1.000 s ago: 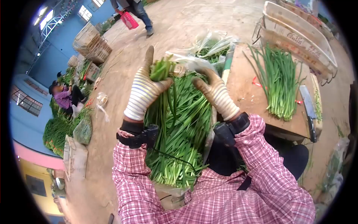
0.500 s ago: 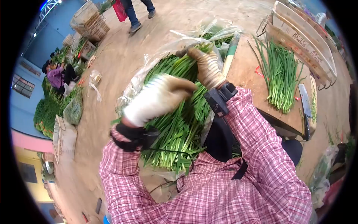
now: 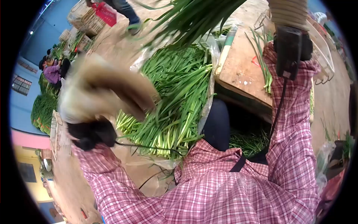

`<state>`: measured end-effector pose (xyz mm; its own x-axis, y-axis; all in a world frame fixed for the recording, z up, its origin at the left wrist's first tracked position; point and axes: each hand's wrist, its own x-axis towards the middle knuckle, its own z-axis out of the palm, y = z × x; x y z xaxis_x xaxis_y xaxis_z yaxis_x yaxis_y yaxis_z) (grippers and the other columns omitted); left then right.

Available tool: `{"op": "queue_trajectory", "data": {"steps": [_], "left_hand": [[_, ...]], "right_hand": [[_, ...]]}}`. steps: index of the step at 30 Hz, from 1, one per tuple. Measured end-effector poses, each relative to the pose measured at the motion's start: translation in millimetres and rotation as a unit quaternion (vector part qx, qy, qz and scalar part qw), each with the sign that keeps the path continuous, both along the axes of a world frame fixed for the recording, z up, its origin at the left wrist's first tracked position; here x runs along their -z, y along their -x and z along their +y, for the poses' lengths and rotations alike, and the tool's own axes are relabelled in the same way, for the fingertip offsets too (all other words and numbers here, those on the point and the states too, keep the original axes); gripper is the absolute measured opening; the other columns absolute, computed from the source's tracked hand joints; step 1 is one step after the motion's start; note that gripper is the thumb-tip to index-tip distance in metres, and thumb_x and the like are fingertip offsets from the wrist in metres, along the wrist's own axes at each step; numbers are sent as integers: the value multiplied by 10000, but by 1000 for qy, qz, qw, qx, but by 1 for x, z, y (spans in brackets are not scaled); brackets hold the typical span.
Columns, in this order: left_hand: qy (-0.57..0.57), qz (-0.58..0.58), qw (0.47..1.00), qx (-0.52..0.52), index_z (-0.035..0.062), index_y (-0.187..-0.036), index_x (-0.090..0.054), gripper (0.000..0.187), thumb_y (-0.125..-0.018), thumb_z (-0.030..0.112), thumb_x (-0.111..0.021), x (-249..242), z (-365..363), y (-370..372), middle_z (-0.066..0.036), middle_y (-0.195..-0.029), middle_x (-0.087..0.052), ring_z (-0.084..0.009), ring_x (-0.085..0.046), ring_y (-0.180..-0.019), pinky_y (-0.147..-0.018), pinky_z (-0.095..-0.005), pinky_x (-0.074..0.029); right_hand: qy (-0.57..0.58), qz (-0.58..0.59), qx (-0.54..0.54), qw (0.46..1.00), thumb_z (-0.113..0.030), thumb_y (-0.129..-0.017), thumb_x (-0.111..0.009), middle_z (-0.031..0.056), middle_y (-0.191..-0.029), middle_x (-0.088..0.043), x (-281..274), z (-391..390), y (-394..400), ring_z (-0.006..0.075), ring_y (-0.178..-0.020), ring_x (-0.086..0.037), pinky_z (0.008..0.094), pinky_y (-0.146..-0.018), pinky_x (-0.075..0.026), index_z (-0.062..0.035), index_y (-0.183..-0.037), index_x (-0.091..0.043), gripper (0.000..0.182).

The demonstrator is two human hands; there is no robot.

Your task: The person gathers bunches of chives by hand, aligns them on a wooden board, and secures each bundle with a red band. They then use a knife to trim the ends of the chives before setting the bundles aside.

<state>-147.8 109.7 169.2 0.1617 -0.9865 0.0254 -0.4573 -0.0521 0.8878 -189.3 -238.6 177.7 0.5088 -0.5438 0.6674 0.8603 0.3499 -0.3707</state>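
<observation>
My right hand [image 3: 289, 14], in a ribbed glove, is raised at the top right edge, its fingers cut off by the frame. A bunch of garlic chives [image 3: 201, 20] trails leftward from it across the top, blurred at its leaf tips. On the left, my gloved left hand [image 3: 106, 89] is smeared by motion, so its fingers cannot be made out. It hovers beside a large pile of garlic chives [image 3: 171, 97] lying in a clear plastic bag [image 3: 209, 108]. Pale stem ends of the pile point towards me.
At right stands a wooden board [image 3: 242, 71] with a few loose chives [image 3: 265, 71] on it, partly hidden by my right arm. A pale crate [image 3: 324, 56] is behind. Further left, a seated person [image 3: 52, 71] is near heaped greens; another person's legs [image 3: 126, 13] pass by a red bag [image 3: 104, 13].
My right hand has lifted the bunch off the pile, up and to the right. My left hand has swung left, away from the pile. The walking person has shifted left.
</observation>
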Motion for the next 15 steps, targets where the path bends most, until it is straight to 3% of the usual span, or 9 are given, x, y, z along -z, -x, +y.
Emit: {"op": "queue_trajectory", "data": {"steps": [1,2,3,5,7,8,10,13,15], "left_hand": [[110,95,989,24,-93,-1310,-535,672,-900,432,-630,-13,14,-31,-285,-1081,-675,-316,-713,-944,-860,-387,-589],[388,52,912,-126,-103,-1382,-431,772,-922,496,-588,-15,-6,-30,-317,-1340,-506,-331,-595,-1187,-1040,-444,-478],[388,56,914,-107,-103,-1382,-431,772,-922,496,-588,-27,-29,-28,-317,-1340,-506,-331,-595,-1187,-1040,-444,-478],[231,-168,952,-114,76,-1518,-264,952,-875,764,-402,-58,-93,-2,-246,-1524,-337,-283,-320,-1440,-1166,-405,-297],[245,-8,969,-5,80,-1520,-259,989,-835,767,-450,-50,-128,10,-238,-1507,-359,-299,-387,-1372,-1107,-423,-358],[218,119,966,64,82,-1521,-256,1008,-815,768,-475,-32,-140,14,-234,-1498,-369,-307,-421,-1337,-1078,-432,-388],[68,316,931,167,86,-1524,-250,1050,-774,770,-524,16,-155,29,-226,-1481,-391,-323,-488,-1268,-1019,-449,-449],[-193,428,859,203,93,-1527,-241,1118,-714,773,-597,114,-178,79,-214,-1455,-423,-347,-589,-1165,-931,-476,-541],[-218,475,834,178,187,-1559,-192,1108,-710,686,-700,160,-180,117,-198,-1482,-400,-342,-602,-1151,-926,-490,-536]], "right_hand": [[154,-59,17,986,-192,-892,-604,150,-951,-632,1,22,29,269,-873,-657,401,-796,-592,-1,-996,-563,222],[155,-1,78,985,-197,-903,-593,158,-938,-633,-21,16,18,269,-852,-661,410,-802,-593,-6,-977,-555,208],[155,-2,98,983,-197,-903,-593,158,-938,-633,-17,11,30,269,-852,-661,410,-802,-593,-6,-977,-555,208],[228,-38,69,971,-201,-916,-585,150,-916,-636,-1,34,62,254,-825,-663,398,-802,-595,-14,-972,-554,198],[171,-78,-118,975,-195,-920,-604,125,-883,-641,20,36,87,236,-790,-660,369,-778,-594,-25,-988,-557,189],[172,-80,-93,977,-195,-920,-604,125,-883,-641,37,32,103,236,-790,-660,369,-778,-594,-25,-988,-557,189],[44,9,-38,998,-196,-909,-620,153,-862,-663,82,28,132,259,-780,-677,379,-757,-595,-9,-966,-583,199],[-178,133,50,974,-198,-891,-644,197,-831,-696,167,15,181,294,-765,-702,394,-725,-598,15,-934,-622,218],[-232,173,105,951,-240,-863,-678,173,-881,-674,229,5,225,349,-893,-686,492,-818,-578,1,-938,-614,260]]}}
